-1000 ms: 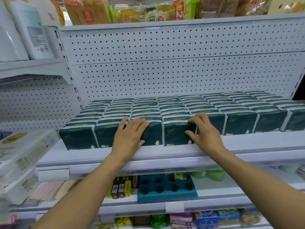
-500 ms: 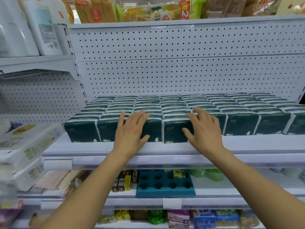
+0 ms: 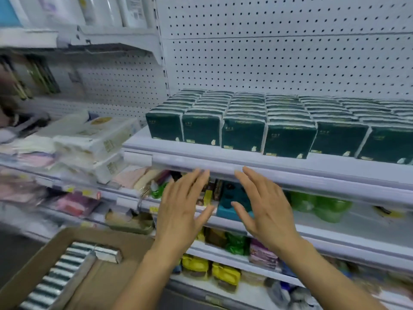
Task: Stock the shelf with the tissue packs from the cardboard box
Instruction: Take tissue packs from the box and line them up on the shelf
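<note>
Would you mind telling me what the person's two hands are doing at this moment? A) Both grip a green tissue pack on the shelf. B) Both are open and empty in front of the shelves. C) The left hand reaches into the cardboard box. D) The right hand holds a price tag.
B: the left hand and right hand hang with fingers spread, holding nothing, below the green tissue packs and above the cardboard box.

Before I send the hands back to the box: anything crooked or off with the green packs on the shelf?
Mostly tidy. The front row of tissue packs is not flush: the front pack of the fourth column juts nearer the shelf edge than those left of it. Nothing spilled or torn.
</note>
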`<state>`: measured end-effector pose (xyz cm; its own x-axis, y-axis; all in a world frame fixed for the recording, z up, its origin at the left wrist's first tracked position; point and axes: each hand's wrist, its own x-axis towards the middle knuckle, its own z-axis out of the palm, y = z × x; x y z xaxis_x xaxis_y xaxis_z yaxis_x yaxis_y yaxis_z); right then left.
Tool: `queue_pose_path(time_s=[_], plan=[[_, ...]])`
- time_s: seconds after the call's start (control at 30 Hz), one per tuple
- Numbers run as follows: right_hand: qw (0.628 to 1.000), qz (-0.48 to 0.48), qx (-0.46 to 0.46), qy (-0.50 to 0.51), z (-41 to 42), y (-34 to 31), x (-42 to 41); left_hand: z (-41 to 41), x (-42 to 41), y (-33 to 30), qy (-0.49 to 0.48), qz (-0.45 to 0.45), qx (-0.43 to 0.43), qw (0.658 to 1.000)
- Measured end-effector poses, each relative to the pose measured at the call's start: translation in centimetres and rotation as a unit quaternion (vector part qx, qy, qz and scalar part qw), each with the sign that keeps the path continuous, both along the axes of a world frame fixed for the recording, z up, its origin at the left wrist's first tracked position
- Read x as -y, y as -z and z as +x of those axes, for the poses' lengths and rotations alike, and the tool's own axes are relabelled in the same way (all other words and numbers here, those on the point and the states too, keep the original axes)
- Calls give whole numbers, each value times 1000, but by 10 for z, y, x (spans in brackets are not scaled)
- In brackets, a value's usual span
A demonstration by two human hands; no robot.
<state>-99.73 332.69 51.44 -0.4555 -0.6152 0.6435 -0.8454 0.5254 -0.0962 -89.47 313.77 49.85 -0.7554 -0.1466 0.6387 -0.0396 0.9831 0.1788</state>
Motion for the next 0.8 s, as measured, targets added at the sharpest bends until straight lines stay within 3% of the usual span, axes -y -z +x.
queue_pose_path(time_s=[0.3,0.63,0.8], plan=[[987,116,90,-65,69,68,99,100,90,70,-140,45,145,978],[961,216,161,-55,155,136,289,204,267,139,-145,70,260,952],[928,269,255,-39,187,192,372,248,359,202,-154,114,328,925]])
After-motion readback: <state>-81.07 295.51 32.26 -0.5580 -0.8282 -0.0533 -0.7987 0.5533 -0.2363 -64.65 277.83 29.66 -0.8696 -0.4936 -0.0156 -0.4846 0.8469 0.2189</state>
